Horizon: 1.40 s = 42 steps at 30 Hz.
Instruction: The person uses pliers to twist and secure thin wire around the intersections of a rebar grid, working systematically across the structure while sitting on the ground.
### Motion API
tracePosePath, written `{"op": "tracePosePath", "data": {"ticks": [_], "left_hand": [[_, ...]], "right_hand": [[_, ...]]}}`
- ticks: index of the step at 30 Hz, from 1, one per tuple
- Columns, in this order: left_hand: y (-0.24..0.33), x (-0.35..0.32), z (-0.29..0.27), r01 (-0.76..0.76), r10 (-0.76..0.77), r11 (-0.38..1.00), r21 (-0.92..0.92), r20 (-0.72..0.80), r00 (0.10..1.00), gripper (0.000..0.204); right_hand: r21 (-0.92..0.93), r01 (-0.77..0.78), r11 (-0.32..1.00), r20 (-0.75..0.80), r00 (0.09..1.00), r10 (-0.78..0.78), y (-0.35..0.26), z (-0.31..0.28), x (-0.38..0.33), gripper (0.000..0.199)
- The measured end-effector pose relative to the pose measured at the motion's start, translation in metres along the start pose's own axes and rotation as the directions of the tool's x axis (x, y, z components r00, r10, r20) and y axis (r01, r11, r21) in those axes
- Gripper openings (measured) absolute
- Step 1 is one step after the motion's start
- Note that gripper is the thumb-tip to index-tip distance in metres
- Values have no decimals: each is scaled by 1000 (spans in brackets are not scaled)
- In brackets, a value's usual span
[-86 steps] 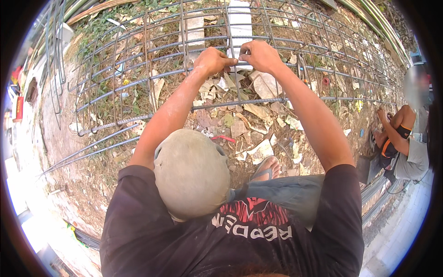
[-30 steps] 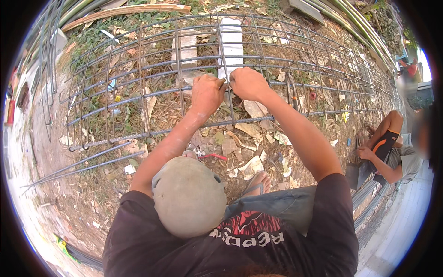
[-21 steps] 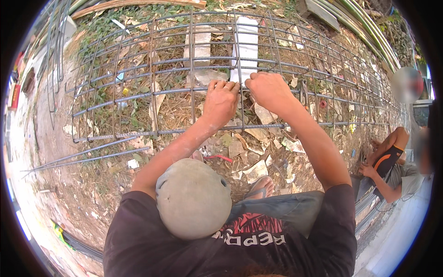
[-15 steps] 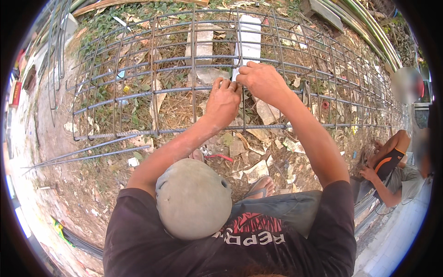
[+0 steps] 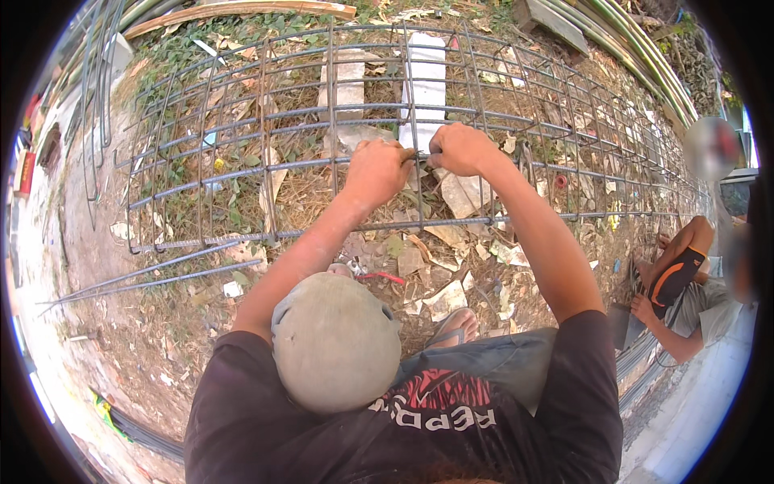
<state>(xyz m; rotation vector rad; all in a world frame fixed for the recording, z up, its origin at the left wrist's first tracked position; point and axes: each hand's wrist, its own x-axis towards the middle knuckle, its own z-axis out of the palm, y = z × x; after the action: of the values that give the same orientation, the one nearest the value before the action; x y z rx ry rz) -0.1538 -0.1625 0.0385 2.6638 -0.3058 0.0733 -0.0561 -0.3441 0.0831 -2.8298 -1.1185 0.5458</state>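
A long cage of steel reinforcing bars (image 5: pixel 298 165) stretches across in front of me, its long bars crossed by thinner stirrups (image 5: pixel 330 89). My left hand (image 5: pixel 377 171) is closed at the left side of one crossing on a middle bar, its fingertips pinched together. Just right of that stirrup, my right hand (image 5: pixel 466 150) is curled closed against the same bar. A narrow gap separates the two hands. Whatever small thing the fingers pinch at the crossing is too small to make out.
Beneath the cage lie a white block (image 5: pixel 423 77) and a grey block (image 5: pixel 343 85). Two loose bars (image 5: pixel 161 273) rest at the left. Bamboo poles (image 5: pixel 645 56) lie at the far right. Another person (image 5: pixel 677 298) crouches at the right. Scraps litter the ground.
My hands have drawn apart along the bar, the left one to the left and the right one to the right. My right hand has dropped lower, its fingers curled in tighter.
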Motion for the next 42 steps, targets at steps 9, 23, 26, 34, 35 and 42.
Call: {"op": "tracePosePath", "data": {"ticks": [9, 23, 26, 34, 35, 42], "left_hand": [[-56, 81, 7, 610, -250, 687, -395, 660, 709, 96], [-51, 80, 20, 653, -135, 474, -591, 684, 717, 82], [-60, 81, 24, 665, -102, 478, -574, 715, 691, 80], [-54, 79, 23, 653, -154, 504, -565, 685, 712, 75], [-53, 77, 22, 649, -170, 508, -566, 673, 720, 77], [-56, 75, 15, 663, -136, 475, -578, 697, 704, 114]], "right_hand": [[599, -47, 800, 11, 999, 50, 16, -1, -23, 30], [139, -532, 835, -373, 753, 542, 73, 82, -166, 64], [235, -554, 799, -263, 755, 601, 67, 76, -165, 55], [901, -346, 262, 72, 714, 696, 85, 0, -181, 33], [899, -276, 339, 7, 784, 620, 80, -10, -183, 30], [-348, -152, 925, -163, 982, 100, -11, -98, -139, 28]]}}
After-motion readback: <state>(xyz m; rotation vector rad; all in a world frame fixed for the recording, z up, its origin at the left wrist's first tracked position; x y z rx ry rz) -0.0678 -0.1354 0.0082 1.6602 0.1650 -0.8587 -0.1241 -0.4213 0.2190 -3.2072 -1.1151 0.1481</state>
